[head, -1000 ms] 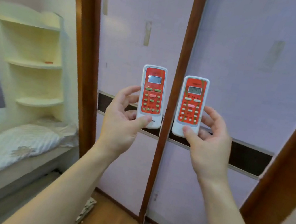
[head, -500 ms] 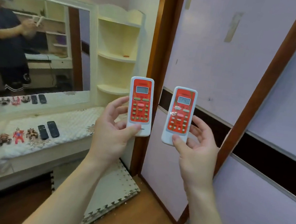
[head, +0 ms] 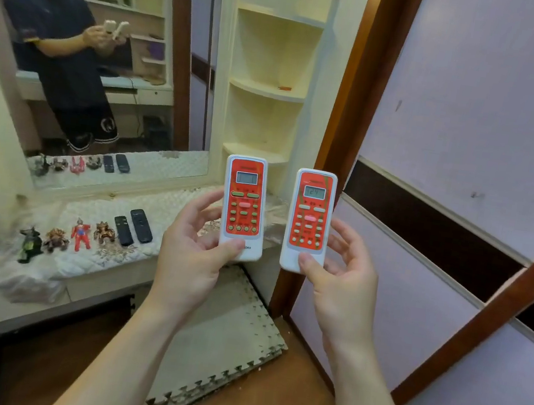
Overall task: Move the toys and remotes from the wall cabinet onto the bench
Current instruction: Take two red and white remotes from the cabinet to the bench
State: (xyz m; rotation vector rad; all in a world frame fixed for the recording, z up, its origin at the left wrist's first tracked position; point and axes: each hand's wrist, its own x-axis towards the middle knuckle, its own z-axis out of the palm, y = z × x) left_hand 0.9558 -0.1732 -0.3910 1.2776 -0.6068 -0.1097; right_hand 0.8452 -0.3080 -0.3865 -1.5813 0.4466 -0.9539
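Red-and-white left remote (head: 244, 206) and right remote (head: 310, 219) stand upright at frame centre, pinched at the base by the left hand (head: 192, 253) and right hand (head: 340, 282). The view has swung from the sliding doors (head: 480, 112) to the bench (head: 168, 205) at lower left, where toys (head: 82, 235) and black remotes (head: 141, 225) lie; set-down likely follows.

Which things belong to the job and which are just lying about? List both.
Job: left hand gripping left red remote; right hand gripping right red remote; four toy figures, two black remotes, bench.
Lying about: mirror, corner shelves, foam mat.
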